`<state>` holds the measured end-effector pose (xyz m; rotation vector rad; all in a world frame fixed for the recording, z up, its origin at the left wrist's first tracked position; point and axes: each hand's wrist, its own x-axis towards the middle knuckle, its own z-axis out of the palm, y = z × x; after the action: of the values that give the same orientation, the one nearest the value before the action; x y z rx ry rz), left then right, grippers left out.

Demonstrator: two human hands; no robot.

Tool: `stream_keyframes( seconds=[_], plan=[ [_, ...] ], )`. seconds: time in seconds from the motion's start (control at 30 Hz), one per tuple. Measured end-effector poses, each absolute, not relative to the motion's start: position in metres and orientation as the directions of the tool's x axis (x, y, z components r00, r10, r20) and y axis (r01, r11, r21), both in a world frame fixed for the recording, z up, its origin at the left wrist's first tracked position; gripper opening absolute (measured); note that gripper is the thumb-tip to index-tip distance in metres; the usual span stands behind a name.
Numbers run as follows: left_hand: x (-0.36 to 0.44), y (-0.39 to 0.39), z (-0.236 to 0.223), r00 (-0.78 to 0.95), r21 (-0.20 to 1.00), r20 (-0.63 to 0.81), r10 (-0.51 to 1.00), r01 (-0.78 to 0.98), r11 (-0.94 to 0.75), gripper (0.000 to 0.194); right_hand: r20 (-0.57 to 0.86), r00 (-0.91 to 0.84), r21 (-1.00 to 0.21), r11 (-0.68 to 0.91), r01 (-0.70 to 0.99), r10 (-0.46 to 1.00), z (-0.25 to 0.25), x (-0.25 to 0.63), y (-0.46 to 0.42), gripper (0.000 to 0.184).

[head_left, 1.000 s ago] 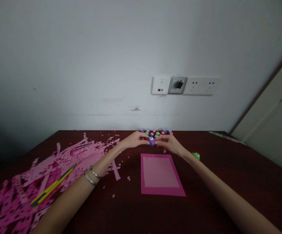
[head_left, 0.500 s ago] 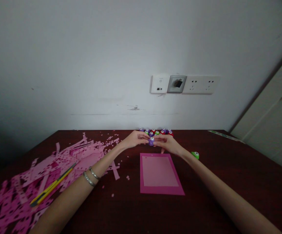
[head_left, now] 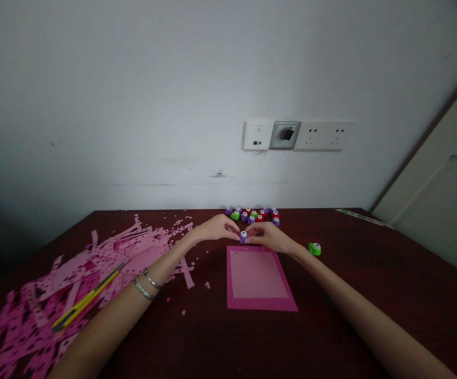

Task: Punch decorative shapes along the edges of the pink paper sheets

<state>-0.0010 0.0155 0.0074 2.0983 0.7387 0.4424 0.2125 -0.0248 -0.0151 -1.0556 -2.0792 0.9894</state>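
The left hand (head_left: 219, 228) and the right hand (head_left: 267, 237) meet over the far part of the worktop (head_left: 204, 347), both grasping the same small purple punch (head_left: 243, 237) between their fingertips, 1 hand on each side of it. The punch has a white top with a dark mark, and it is just beyond the far edge of the dark pink sheet (head_left: 252, 304). Whether it touches the worktop is too small to tell.

A smaller light pink sheet (head_left: 257, 276) lies on the dark pink sheet, leaving a border around it. 1 tiny darker paper shape shows near its far left corner.

Beyond the hands, a cluster of purple, green and red punches (head_left: 260, 218) stands near the wall (head_left: 133, 105). 1 green punch (head_left: 314, 249) lies apart from them, to the right of the right hand and near the right forearm.

On the left, a wide heap of pink paper strips (head_left: 19, 316), many with punched holes, covers the worktop. A yellow craft knife (head_left: 88, 299) lies on top, slanting. Small paper bits (head_left: 207, 285) are scattered between the heap and the sheets. 2 silver bracelets (head_left: 143, 288) circle the left wrist. A narrow printed strip (head_left: 364, 217) lies at the far right, and sockets (head_left: 323, 136) are on the wall above.
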Motion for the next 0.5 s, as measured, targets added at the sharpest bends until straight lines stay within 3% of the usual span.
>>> stream_keyframes(
  seconds=[0.3, 0.5],
  plan=[
    [0.001, 0.017, -0.004, 0.806, 0.641, 0.000, 0.592, 0.454, -0.619, 0.030, 0.199, -0.542, -0.753, 0.481, 0.449, 0.816, -0.023, 0.209, -0.027, 0.027],
    [0.001, 0.017, -0.008, 0.797, 0.630, -0.009, 0.604, 0.474, -0.615, 0.029, 0.222, -0.553, -0.706, 0.524, 0.476, 0.803, -0.027, 0.206, -0.028, 0.023]
  ],
)
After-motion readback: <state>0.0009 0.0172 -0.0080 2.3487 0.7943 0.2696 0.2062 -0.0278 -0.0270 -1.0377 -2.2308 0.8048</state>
